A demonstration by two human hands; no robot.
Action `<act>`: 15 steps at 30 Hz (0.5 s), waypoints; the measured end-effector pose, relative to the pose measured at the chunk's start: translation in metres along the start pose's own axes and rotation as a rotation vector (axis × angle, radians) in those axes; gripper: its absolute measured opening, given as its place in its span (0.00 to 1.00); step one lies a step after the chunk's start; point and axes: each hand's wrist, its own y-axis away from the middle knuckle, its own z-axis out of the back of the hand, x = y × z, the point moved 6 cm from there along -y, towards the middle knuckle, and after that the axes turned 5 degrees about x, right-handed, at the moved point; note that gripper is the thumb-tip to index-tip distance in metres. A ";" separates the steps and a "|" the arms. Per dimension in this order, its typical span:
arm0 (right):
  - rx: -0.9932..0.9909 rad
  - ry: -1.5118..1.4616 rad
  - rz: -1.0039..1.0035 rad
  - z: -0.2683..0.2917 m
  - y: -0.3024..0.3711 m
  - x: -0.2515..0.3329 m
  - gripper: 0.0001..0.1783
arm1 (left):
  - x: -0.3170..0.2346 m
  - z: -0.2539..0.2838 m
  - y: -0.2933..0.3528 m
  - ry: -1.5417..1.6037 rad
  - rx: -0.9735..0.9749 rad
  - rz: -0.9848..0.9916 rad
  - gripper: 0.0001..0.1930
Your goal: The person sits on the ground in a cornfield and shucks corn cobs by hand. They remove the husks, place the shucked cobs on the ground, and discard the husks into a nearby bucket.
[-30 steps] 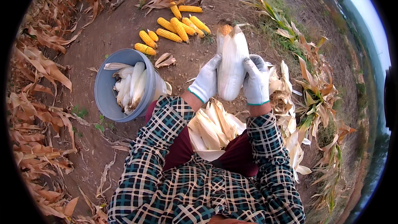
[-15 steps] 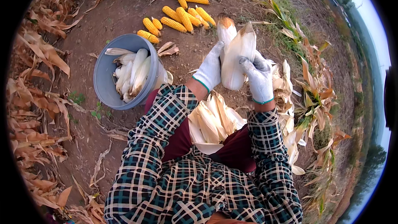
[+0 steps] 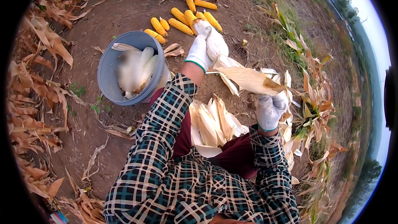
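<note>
Bare brown dirt [image 3: 83, 49] is spreading across an open field, with dry corn leaves [image 3: 45, 54] crowding the left side and green grass [image 3: 269, 0] growing along the far right. Yellow cobs [image 3: 180, 26] are lying bunched on the far ground, a grey bucket [image 3: 109, 68] of husked ears [image 3: 150, 67] is standing to the left, partly blurred inside, and loose husks [image 3: 210, 121] are resting near, between the knees. The corn ear [image 3: 217, 43] is sitting in the left hand [image 3: 199, 45], whose gloved fingers are closing firmly around its far part. The right hand [image 3: 270, 110] is making a fist, apparently pinching the tip of a long husk strip [image 3: 246, 79]. A hard tug could be tearing that dry strip short, or twisting the ear out of a smooth, slipping glove and onto the cobs. The ear's long axis is running from far left to near right; its far end is hiding partly behind the glove, while its rounded end is pointing near and right, towards the strip.
</note>
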 end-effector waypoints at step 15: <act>0.366 0.841 0.065 -0.034 -0.024 -0.063 0.34 | 0.023 0.032 -0.001 -0.063 -0.115 0.199 0.29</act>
